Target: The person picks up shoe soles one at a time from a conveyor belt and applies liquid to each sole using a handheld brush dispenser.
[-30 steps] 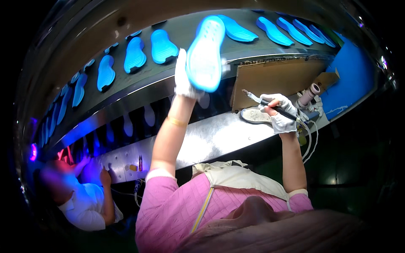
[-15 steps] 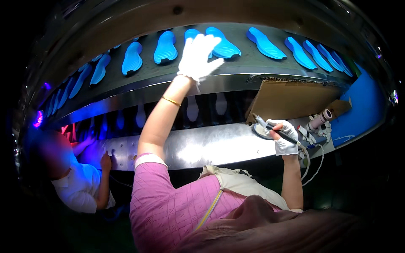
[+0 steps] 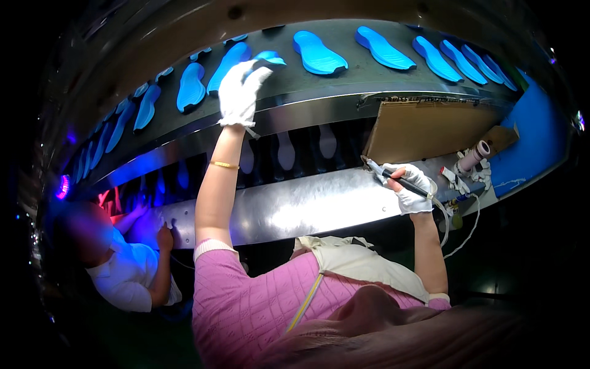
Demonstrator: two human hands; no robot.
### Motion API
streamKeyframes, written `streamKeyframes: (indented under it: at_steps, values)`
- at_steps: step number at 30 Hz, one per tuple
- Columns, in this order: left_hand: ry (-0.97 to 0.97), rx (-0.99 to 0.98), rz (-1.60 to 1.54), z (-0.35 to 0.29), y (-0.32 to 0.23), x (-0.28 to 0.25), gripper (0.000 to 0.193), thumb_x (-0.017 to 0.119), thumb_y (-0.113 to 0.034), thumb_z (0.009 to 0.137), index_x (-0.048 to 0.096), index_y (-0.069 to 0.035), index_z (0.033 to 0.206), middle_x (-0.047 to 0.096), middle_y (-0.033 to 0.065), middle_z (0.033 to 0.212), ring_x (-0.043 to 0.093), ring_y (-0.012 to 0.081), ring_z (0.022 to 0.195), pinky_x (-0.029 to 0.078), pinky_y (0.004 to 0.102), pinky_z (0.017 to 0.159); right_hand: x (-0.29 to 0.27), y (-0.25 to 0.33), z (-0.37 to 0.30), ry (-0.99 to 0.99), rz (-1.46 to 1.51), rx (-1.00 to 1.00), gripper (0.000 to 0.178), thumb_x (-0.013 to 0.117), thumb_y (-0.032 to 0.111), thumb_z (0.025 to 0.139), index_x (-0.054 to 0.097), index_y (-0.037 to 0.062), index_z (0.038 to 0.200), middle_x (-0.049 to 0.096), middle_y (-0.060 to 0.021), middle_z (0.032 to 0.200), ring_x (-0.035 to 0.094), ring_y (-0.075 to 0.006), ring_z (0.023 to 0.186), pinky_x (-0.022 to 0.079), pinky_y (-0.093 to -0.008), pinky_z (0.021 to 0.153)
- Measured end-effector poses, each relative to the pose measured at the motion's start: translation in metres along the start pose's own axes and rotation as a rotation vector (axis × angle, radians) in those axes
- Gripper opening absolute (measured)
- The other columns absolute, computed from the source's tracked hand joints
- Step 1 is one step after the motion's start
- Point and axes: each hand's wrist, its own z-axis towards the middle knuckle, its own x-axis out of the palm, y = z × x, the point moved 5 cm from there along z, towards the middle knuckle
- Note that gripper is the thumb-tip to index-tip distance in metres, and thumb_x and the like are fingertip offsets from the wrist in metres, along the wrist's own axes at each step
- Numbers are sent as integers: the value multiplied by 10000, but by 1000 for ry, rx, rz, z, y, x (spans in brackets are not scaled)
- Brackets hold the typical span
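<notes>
My left hand (image 3: 239, 95), in a white glove, reaches over the dark belt (image 3: 283, 80). Its thumb is spread from the fingers, which lie along the right edge of a tilted blue shoe sole (image 3: 230, 61). Beyond the fingertips lies another blue sole (image 3: 270, 57), partly hidden by the hand. My right hand (image 3: 413, 189), gloved with some fingertips bare, is closed around a pen-shaped tool (image 3: 410, 184). The tool has a black grip, a silvery front and a brownish tip; a pale hose trails from its back. Its tip hangs above the metal ledge, near the cardboard.
Several more blue soles (image 3: 319, 52) lie along the belt. Below it runs a shiny metal ledge (image 3: 295, 212). A cardboard sheet (image 3: 430, 132) leans at right, beside a pinkish tube (image 3: 473, 157) and a blue panel (image 3: 538, 129). A co-worker (image 3: 132, 270) sits at left.
My left hand has moved left along the belt, and the sole beside it has shifted left and tilted. My right hand keeps the pen-shaped tool, its tip slightly higher.
</notes>
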Motion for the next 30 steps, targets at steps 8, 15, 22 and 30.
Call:
streamKeyframes:
  at_steps: [8,15,22,30]
  values:
    - [501,-186,-1119,-30,4,19,491,293,-388,982,560,-57,736,633,189,915,592,251,755,484,359,739,-8,-21,-2,-115,206,30,192,653,-46,784,546,48,912,630,-75,834,621,-115,686,515,-226,658]
    - [494,-1375,-1446,-236,12,83,914,415,-754,762,413,-35,1327,477,201,1302,495,359,1169,366,469,1031,-4,-7,-15,-15,108,-69,160,649,-11,783,531,32,882,603,-78,809,604,-118,718,483,-225,649]
    - [292,-1364,-1405,-240,7,89,867,399,-772,746,428,-109,1305,499,163,1269,517,331,1134,413,530,978,50,-2,25,119,-24,-168,158,653,-53,779,549,42,849,595,-51,782,596,-100,705,467,-209,631]
    - [70,-1413,-1053,-260,30,111,857,303,-766,800,404,-95,1322,518,144,1249,540,303,1096,446,429,951,61,10,27,69,-223,-281,156,697,-27,747,607,38,856,646,-51,793,601,-92,679,480,-207,633]
